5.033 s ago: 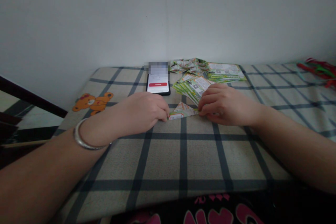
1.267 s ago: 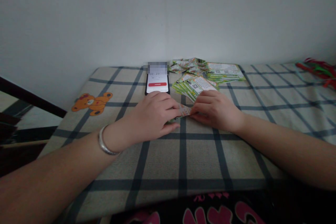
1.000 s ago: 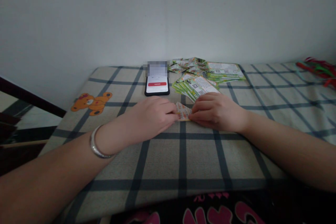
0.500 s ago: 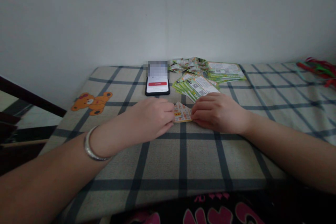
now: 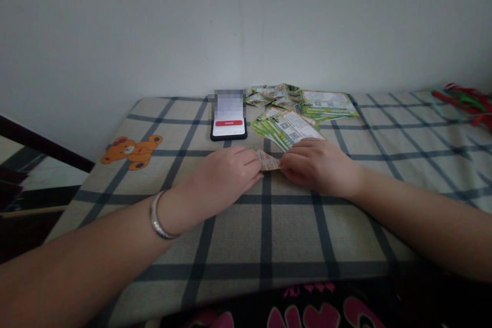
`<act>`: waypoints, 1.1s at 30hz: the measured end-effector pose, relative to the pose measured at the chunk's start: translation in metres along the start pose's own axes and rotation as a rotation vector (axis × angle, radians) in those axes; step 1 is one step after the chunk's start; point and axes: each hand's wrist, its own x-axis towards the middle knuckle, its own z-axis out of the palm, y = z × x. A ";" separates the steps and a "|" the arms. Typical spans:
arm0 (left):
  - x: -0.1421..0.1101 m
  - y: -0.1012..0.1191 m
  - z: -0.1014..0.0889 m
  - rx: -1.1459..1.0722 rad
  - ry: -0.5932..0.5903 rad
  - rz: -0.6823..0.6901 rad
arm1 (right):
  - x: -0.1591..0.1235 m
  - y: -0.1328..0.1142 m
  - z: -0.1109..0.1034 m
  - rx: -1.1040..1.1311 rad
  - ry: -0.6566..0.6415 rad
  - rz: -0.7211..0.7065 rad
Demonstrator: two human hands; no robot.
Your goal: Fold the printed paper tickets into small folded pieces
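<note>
A small piece of folded printed paper (image 5: 269,162) sits between my two hands, just above the checked tablecloth. My left hand (image 5: 234,170), with a silver bangle at its wrist, is closed on the paper's left end and hides that part. From the other side, the fingertips of my right hand (image 5: 313,164) pinch the right corner. Right behind my right hand lies a fanned stack of green and white leaflets (image 5: 292,129). Several folded paper pieces (image 5: 274,95) are heaped farther back, near the wall.
A phone (image 5: 228,130) with a lit screen lies behind my left hand. More leaflets (image 5: 328,102) rest at the back. An orange bear cutout (image 5: 132,152) is at the left, red and green strands (image 5: 467,105) at the far right. The checked cloth (image 5: 238,246) covers the table.
My left hand has moved slightly right, closer to my right hand. The paper between them shows a smaller, narrower face than before. The view has shifted a little.
</note>
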 end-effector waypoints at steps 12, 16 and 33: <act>0.003 -0.002 0.002 -0.163 0.015 -0.127 | 0.005 -0.003 0.003 0.128 0.003 0.167; 0.005 -0.003 0.003 -0.254 -0.023 -0.198 | 0.009 -0.006 0.003 0.130 -0.025 0.228; 0.006 -0.002 0.005 -0.282 -0.071 -0.296 | 0.015 0.002 0.017 0.274 -0.012 0.365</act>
